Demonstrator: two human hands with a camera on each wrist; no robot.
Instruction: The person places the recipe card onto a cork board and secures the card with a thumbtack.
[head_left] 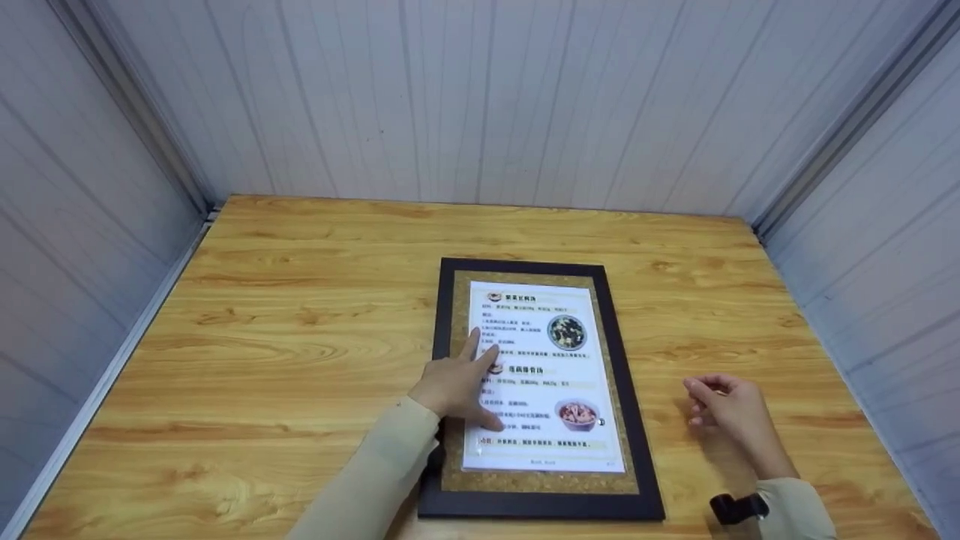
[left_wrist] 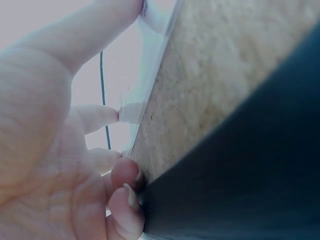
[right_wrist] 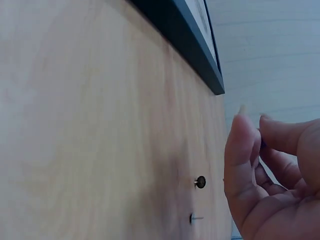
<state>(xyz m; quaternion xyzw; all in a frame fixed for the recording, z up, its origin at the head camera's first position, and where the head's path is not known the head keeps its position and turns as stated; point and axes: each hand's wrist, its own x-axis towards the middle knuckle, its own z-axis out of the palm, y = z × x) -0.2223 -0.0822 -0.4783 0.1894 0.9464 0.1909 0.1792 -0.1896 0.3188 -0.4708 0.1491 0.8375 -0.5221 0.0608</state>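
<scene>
A printed recipe sheet [head_left: 536,360] with two food pictures lies on a black-framed cork board [head_left: 547,482]. My left hand [head_left: 454,386] rests with spread fingers on the sheet's left side. Up close in the left wrist view, its thumb [left_wrist: 95,30] touches the sheet's edge, and two fingertips are by the black frame [left_wrist: 240,165]. To the right of the board, my right hand [head_left: 735,412] is held above the table. Thumb and forefinger pinch a small dark thumbtack [right_wrist: 262,143], mostly hidden. A small shiny pin head [head_left: 601,422] shows on the sheet's right edge.
Two loose thumbtacks, one with a round head toward the camera [right_wrist: 200,182] and one on its side [right_wrist: 193,218], lie on the wooden table [head_left: 300,315] below my right hand. Pale panel walls [head_left: 450,105] enclose the table at the back and both sides.
</scene>
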